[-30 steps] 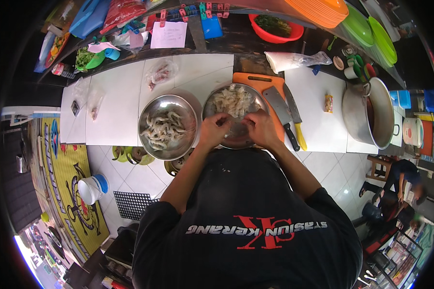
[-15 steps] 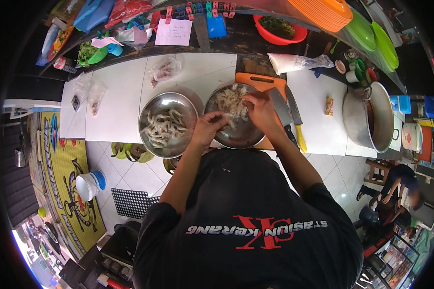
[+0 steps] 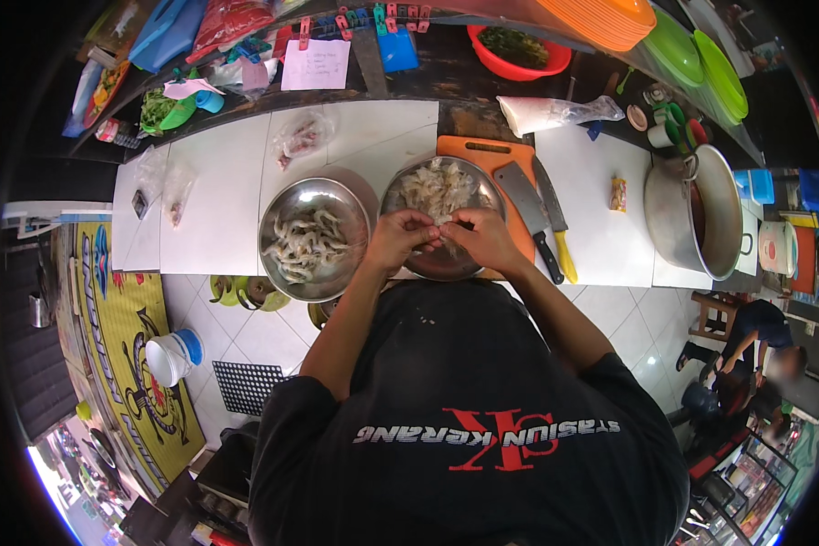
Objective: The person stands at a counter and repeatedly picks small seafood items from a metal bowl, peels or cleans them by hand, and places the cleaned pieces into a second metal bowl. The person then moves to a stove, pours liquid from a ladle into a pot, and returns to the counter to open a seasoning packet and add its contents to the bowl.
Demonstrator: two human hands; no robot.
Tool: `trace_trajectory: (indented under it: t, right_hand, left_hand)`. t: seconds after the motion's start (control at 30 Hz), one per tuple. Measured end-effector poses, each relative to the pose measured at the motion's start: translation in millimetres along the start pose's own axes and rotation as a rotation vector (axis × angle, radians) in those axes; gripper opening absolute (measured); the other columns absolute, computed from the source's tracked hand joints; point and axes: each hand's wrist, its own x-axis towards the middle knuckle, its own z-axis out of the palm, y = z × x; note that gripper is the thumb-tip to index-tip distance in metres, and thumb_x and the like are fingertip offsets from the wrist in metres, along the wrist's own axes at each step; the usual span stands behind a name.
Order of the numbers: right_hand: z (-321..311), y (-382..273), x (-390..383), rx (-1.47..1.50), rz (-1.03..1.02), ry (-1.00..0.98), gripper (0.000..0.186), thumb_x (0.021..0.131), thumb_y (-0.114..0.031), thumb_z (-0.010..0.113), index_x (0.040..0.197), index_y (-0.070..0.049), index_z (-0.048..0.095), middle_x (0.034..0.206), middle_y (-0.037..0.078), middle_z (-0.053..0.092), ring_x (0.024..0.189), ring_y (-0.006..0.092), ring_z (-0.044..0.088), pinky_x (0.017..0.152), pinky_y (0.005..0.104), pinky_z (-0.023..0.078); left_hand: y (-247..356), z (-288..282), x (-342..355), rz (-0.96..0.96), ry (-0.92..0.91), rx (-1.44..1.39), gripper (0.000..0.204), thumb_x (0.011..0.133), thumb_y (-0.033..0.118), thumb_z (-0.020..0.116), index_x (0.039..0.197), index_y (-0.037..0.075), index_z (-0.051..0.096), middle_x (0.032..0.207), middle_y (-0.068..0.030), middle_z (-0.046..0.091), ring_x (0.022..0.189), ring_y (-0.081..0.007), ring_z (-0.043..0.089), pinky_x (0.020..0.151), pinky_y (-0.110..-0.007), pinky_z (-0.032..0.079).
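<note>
Over the near part of the right steel bowl [image 3: 496,185], my left hand [image 3: 404,240] and my right hand [image 3: 478,238] meet fingertip to fingertip. Both are closed in a pinch on a small shrimp, mostly hidden by the fingers. A pale, translucent heap of what looks like shrimp shells [image 3: 435,185] lies in that bowl beyond my hands. To the left stands a second steel bowl [image 3: 278,199] with grey whole shrimp [image 3: 305,247] in it.
Right of the bowls, an orange cutting board [image 3: 510,164] bears a cleaver [image 3: 523,197] and a yellow-handled knife [image 3: 551,202]. A large metal pot [image 3: 662,214] stands farther right. Plastic bags [image 3: 304,136] lie at the back left. A person [image 3: 757,332] is bent over at far right.
My right hand has come down from the shell heap toward me and joined my left fingertips. The left hand has stayed nearly in place. The view has shifted slightly.
</note>
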Motion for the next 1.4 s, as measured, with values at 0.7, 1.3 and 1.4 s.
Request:
trace_trajectory:
  t: [0.7, 1.3, 1.4]
  right_hand:
    - [31, 12, 8, -0.149, -0.170, 0.375, 0.011, 0.091, -0.008, 0.064, 0.097, 0.001, 0.068, 0.091, 0.020, 0.070, 0.090, 0.0388, 0.065, 0.081, 0.0462, 0.050]
    - [19, 12, 7, -0.062, -0.043, 0.332, 0.018, 0.093, -0.015, 0.063, 0.099, 0.000, 0.072, 0.087, 0.020, 0.072, 0.078, 0.0356, 0.071, 0.071, 0.0398, 0.054]
    - [16, 20, 13, -0.043, -0.066, 0.396, 0.019, 0.093, -0.016, 0.064, 0.101, -0.001, 0.073, 0.086, 0.020, 0.072, 0.076, 0.0360, 0.070, 0.070, 0.0396, 0.054]
  left_hand:
    - [-4, 28, -6, -0.046, 0.174, -0.177, 0.029, 0.098, 0.015, 0.070, 0.120, -0.003, 0.070, 0.102, -0.0048, 0.073, 0.085, -0.0111, 0.067, 0.075, -0.025, 0.054]
    - [-2, 18, -10, 0.124, 0.171, 0.096, 0.023, 0.099, 0.007, 0.066, 0.118, -0.005, 0.068, 0.099, -0.0111, 0.074, 0.090, -0.0158, 0.073, 0.075, -0.027, 0.061]
    - [3, 15, -13, 0.152, 0.230, 0.097, 0.024, 0.099, 0.008, 0.066, 0.119, -0.004, 0.067, 0.103, -0.0111, 0.073, 0.092, -0.0162, 0.072, 0.077, -0.027, 0.061]
